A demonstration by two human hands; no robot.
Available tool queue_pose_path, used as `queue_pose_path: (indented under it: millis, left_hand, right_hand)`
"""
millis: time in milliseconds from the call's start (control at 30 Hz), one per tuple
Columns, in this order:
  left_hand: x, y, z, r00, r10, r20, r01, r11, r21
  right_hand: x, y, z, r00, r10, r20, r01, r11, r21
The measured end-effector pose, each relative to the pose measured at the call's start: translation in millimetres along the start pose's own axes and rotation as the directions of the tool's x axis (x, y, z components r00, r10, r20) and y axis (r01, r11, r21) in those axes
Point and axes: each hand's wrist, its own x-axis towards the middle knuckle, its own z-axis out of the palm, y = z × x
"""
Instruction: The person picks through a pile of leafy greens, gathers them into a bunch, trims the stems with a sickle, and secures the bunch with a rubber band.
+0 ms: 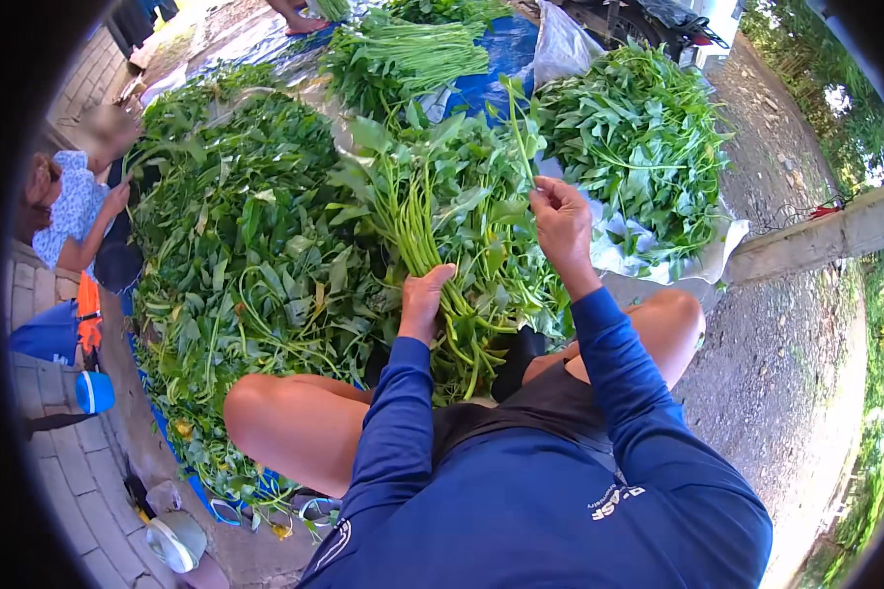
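Observation:
My left hand (424, 299) is closed round a bunch of water spinach stems (410, 226), its leafy tops pointing away from me. To the right and a little higher, my right hand (563, 218) pinches a single water spinach stem (518, 128), which stands nearly upright above the fingers. Between my knees, loose greens and stem ends (471, 344) lie beneath the bunch. A large heap of leafy greens (246, 216) spreads to my left. Another heap (638, 147) rests on white sheeting (658, 263) at the far right.
Long-stemmed bundles (427, 54) lie on a blue tarp (506, 64) at the far side. A person in a patterned top (69, 201) sits at the left edge, near a blue container (94, 392). A concrete beam (815, 240) crosses the right; a cap (175, 540) lies lower left.

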Motion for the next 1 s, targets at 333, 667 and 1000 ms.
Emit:
queue_pose_path:
  millis: [333,667,1000]
  left_hand:
    - [4,-34,-33,0.963,-0.206,0.172,0.243,0.942,-0.232]
    - [0,-43,-38,0.980,-0.056,-0.189,0.055,0.998,-0.011]
    - [-3,54,-65,0.895,0.334,-0.295,-0.217,0.906,0.364]
  right_hand:
    - [-120,44,63,0.892,0.116,0.437,0.031,0.949,-0.315]
    - [-162,62,74,0.791,0.065,0.608,0.189,0.920,-0.344]
    - [-74,127,83,0.886,0.303,0.350,-0.018,0.778,-0.628]
